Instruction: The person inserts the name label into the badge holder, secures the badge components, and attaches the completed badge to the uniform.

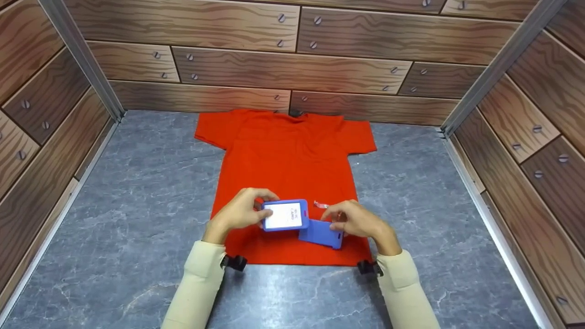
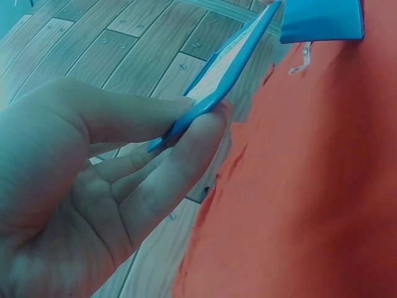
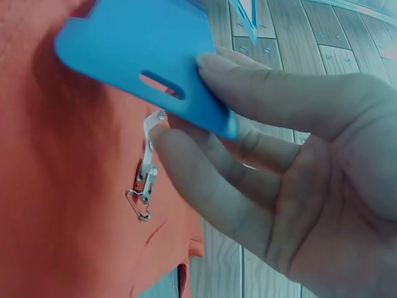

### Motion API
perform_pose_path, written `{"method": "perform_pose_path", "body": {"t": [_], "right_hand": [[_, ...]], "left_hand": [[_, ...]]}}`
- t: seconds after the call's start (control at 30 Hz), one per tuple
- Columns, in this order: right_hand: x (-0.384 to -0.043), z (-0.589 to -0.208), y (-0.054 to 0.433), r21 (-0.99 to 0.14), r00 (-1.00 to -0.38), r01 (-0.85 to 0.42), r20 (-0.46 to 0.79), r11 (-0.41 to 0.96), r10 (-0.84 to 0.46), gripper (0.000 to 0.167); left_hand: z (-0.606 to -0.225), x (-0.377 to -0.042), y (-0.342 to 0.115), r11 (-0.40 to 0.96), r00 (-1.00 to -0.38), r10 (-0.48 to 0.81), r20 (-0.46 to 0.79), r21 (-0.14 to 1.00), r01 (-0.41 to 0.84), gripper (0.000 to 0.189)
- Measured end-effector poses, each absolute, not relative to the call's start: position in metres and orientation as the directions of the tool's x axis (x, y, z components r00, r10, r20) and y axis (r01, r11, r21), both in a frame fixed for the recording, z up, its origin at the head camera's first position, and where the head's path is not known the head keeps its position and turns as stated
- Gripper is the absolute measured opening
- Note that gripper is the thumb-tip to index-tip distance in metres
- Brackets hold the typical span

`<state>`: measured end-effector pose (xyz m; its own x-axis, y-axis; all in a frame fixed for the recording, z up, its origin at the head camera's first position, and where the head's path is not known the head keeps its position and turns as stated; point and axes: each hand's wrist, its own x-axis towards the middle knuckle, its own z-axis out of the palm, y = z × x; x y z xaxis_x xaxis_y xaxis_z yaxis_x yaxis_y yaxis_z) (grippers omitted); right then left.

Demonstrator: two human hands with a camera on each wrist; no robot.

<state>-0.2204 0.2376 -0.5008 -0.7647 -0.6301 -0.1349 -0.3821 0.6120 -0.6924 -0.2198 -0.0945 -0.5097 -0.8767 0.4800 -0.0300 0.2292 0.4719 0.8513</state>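
My left hand [image 1: 236,212] pinches a blue ID card holder [image 1: 284,215] between thumb and fingers. A white printed card shows in its frame. My right hand [image 1: 360,220] pinches a flat blue cover [image 1: 320,233] near its slotted end. In the head view, the holder's right edge overlaps the cover's left end. The right wrist view shows the cover's long slot and the thumb on its face. A badge clip [image 3: 147,155] with a clear strap lies on the red T-shirt [image 1: 283,160], close to my right fingertips. Both blue pieces are held over the shirt's lower part.
The T-shirt is spread on a grey marbled surface [image 1: 160,192], its collar toward the back wall. Wood-patterned panels [image 1: 237,64] stand at the back and both sides, with metal strips [image 1: 498,242] along the side edges. A small dark object [image 1: 296,113] is at the collar.
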Motion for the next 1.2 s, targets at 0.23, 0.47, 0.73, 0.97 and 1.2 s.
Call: {"method": "perform_pose_path", "body": {"t": [0.23,0.47,0.73,0.97,1.2], "right_hand": [[-0.221,-0.498,0.244,-0.676,-0.798,-0.418,-0.046,0.607,-0.601,0.018],[-0.222,-0.495,0.250,-0.647,-0.835,-0.453,0.065,0.613,-0.547,0.020],[-0.223,-0.495,0.250,-0.624,-0.881,-0.460,0.233,0.632,-0.411,0.019],[-0.222,-0.490,0.246,-0.648,-0.904,-0.422,0.250,0.634,-0.346,0.019],[-0.220,-0.489,0.239,-0.673,-0.909,-0.412,0.262,0.614,-0.323,0.020]], "left_hand": [[-0.510,-0.220,-0.095,0.479,-0.878,0.478,-0.032,0.847,0.230,0.034],[-0.510,-0.220,-0.095,0.467,-0.874,0.485,-0.030,0.854,0.230,0.033],[-0.508,-0.219,-0.094,0.474,-0.873,0.487,-0.035,0.850,0.231,0.033],[-0.508,-0.218,-0.094,0.481,-0.873,0.486,-0.042,0.847,0.227,0.033],[-0.508,-0.219,-0.093,0.485,-0.872,0.488,-0.037,0.842,0.236,0.032]]}}
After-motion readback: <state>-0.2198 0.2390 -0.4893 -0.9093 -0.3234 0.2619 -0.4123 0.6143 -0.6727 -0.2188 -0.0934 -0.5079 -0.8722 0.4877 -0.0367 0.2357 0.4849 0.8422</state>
